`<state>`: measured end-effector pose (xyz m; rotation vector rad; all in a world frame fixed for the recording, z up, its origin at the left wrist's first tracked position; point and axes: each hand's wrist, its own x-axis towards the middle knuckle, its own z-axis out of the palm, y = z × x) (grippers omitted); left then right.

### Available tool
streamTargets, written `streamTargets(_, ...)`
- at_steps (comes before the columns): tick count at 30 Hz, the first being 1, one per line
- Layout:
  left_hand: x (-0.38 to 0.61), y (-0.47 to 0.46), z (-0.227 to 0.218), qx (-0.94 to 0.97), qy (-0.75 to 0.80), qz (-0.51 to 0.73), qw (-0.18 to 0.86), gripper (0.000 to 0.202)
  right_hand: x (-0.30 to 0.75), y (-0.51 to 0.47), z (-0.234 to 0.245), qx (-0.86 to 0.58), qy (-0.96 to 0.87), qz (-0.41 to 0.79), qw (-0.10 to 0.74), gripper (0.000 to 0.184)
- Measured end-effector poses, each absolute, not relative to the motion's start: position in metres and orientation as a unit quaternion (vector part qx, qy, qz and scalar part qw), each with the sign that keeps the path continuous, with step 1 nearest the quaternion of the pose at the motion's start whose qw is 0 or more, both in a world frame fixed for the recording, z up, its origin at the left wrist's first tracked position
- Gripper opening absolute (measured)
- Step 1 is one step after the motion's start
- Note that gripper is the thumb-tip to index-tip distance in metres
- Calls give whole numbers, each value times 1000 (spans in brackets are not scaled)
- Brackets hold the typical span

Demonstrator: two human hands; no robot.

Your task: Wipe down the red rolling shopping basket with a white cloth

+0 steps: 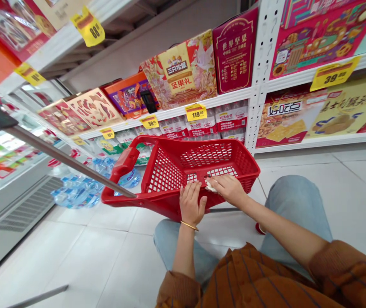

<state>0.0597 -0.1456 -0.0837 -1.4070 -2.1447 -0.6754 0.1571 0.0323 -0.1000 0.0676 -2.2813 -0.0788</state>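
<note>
A red plastic shopping basket [199, 149] with perforated walls stands before me, its long handle loop at the left. My left hand [192, 203] holds the basket's near rim, fingers laid over the edge and thumb apart; a thin gold bangle [189, 225] circles that wrist. Just to its right, my right hand [229, 188] is closed on a crumpled white cloth or tissue [211, 185], pressed against the inside of the near rim. The fingers partly cover the white wad. Through the mesh the pale floor shows.
Shelves with boxed snacks [183, 70], yellow price tags [196, 112] and packed bottles [231, 115] stand behind the basket. Wrapped water bottles [80, 188] lie on the floor left. A metal pole [67, 158] crosses the left side, near a chiller's vent grille [25, 205]. My knees flank the basket.
</note>
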Motion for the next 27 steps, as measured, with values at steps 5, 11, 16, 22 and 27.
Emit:
streamTargets(5, 58, -147, -83, -518, -785, -245, 235, 49, 165, 43, -101, 28, -907, -33, 418, 28)
streamTargets(11, 55, -149, -85, -522, -787, -237, 230, 48, 178, 58, -109, -3, -911, -3, 413, 28)
streamTargets(16, 51, -153, -85, -527, -782, -240, 231, 48, 184, 56, -111, -20, -916, -3, 401, 28)
streamTargets(22, 42, -161, -84, -516, -788, -238, 238, 46, 179, 35, -105, -45, -919, -7, 391, 28)
streamTargets(27, 41, -165, -79, -480, -812, -222, 247, 46, 170, 20, -103, -57, -914, -5, 401, 26)
